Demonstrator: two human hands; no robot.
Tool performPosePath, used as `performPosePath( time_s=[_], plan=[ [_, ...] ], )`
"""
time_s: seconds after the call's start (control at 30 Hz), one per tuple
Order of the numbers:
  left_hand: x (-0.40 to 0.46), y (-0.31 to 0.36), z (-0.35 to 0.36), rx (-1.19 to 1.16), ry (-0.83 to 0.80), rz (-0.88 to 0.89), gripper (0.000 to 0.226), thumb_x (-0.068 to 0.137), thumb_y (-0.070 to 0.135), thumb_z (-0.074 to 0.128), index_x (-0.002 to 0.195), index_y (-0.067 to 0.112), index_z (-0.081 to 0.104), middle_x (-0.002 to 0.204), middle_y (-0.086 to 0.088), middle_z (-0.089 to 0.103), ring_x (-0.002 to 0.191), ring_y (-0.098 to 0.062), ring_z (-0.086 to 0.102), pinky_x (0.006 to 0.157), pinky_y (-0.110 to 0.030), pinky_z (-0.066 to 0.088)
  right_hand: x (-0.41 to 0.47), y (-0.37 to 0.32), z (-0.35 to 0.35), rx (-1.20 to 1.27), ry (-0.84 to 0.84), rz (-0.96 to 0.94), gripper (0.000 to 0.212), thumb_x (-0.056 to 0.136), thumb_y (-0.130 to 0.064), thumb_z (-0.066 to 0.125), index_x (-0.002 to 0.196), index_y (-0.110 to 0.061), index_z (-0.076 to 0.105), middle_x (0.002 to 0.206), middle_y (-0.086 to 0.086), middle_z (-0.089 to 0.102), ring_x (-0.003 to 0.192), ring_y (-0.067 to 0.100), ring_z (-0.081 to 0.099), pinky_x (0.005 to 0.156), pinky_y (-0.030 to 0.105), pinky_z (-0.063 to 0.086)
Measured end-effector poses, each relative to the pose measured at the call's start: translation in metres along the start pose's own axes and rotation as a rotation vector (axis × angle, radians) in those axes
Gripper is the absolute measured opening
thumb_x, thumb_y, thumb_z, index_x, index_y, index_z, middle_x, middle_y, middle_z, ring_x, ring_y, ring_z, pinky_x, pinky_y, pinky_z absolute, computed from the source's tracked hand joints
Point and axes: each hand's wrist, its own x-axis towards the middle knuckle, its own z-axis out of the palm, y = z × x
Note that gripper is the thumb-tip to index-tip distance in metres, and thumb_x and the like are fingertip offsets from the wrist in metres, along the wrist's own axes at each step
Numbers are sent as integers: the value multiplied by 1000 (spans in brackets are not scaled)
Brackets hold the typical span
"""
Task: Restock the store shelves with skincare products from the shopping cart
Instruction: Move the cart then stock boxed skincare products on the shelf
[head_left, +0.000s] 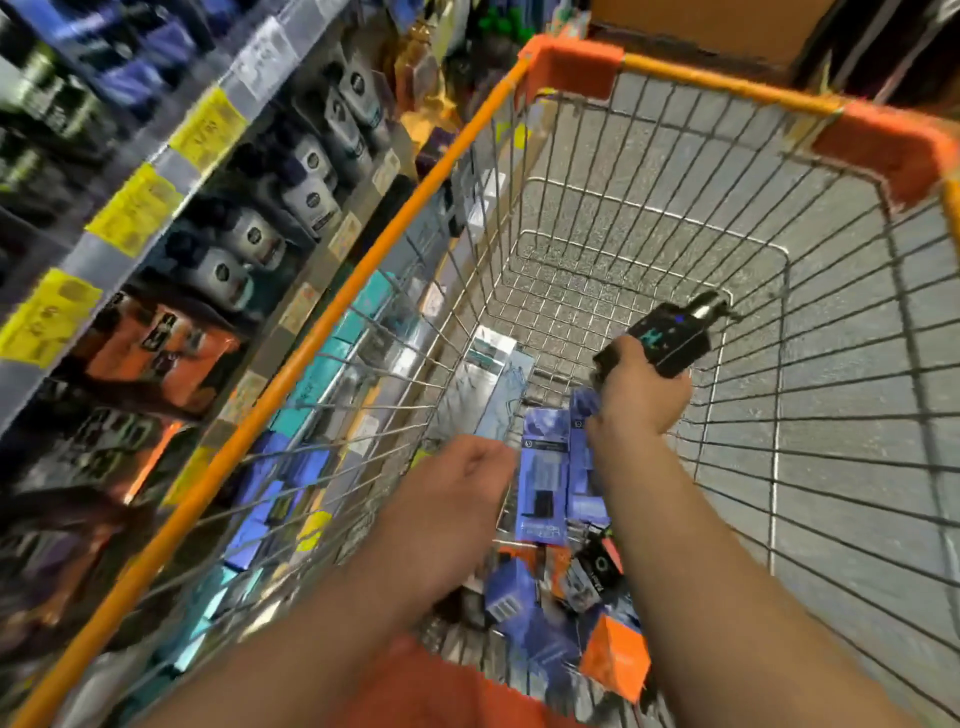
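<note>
The right grip (641, 397) is grasping a dark pump bottle (670, 332) above the cart (363, 270); the left grip (462, 488) is hanging loosely curled beside purple boxes (543, 478), holding nothing.

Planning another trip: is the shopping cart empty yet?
Not empty. Blue boxes and an orange box lie in the cart; the right hand grips a dark bottle.

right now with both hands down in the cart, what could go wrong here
1. The right hand grips the black pump bottle by its lower end only; it might slip or catch the cart wall.
2. The left hand reaches among loosely piled blue boxes; they could shift or get crushed.
</note>
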Motion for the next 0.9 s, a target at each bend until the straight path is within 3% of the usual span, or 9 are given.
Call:
performPosePath(
  time_s=[0.13,0.2,0.27,0.33,0.4,0.53,0.7,0.8,0.9],
  plan=[
    [-25,17,-11,-80,-19,73,22,101,53,48,96,38,62,94,19,64,93,-5,63,95,-36,52,-66,-36,-10,110,-75,-119,41,83,-15,79,119,-7,61,106,11,74,92,32,75,75,49,65],
    [-41,27,-22,-140,-18,118,21,100,53,50,95,37,64,93,19,66,90,-11,65,86,-34,53,-104,-52,-22,137,-125,-188,40,85,-17,78,121,-13,61,107,8,74,96,31,74,82,55,62],
    [-57,34,-35,-237,10,172,19,95,56,57,94,40,68,85,15,70,83,-15,68,73,-35,54,-141,-66,-35,144,-186,-246,27,89,-21,76,113,-25,66,102,-4,75,93,22,74,85,53,62],
    [-75,41,-51,-313,36,231,9,91,57,60,95,52,66,89,19,73,86,-14,72,81,-42,59,-178,-79,-46,121,-265,-293,9,97,-24,69,96,-32,65,88,-15,73,81,9,71,81,42,61],
    [-97,46,-70,-372,64,288,15,83,59,61,95,54,67,94,22,72,88,-13,73,87,-49,60,-216,-92,-56,73,-322,-333,8,102,-26,62,95,-25,64,86,-9,72,76,9,68,77,40,59],
    [-150,56,-117,-420,111,402,26,83,55,63,106,44,68,101,25,69,89,-7,70,86,-48,61,-297,-112,-64,39,-434,-321,48,86,-56,61,112,-16,65,107,10,75,100,30,73,91,56,59],
    [-211,50,-191,-435,133,525,39,98,42,64,136,36,60,111,22,66,86,3,66,86,-44,61,-394,-136,-70,39,-610,-309,63,74,-67,64,118,-22,66,122,12,71,117,35,67,99,64,52],
    [-242,40,-232,-494,142,568,43,100,37,62,142,38,55,116,22,62,94,7,66,82,-41,64,-437,-144,-74,34,-776,-343,32,88,-52,62,106,-26,67,108,6,74,101,23,70,98,59,53],
    [-272,27,-274,-567,167,601,45,99,33,63,143,36,54,115,19,62,93,1,68,79,-44,64,-486,-148,-73,-5,-918,-382,19,103,-39,57,110,-24,67,105,3,75,97,18,71,90,47,58]
  ],
)
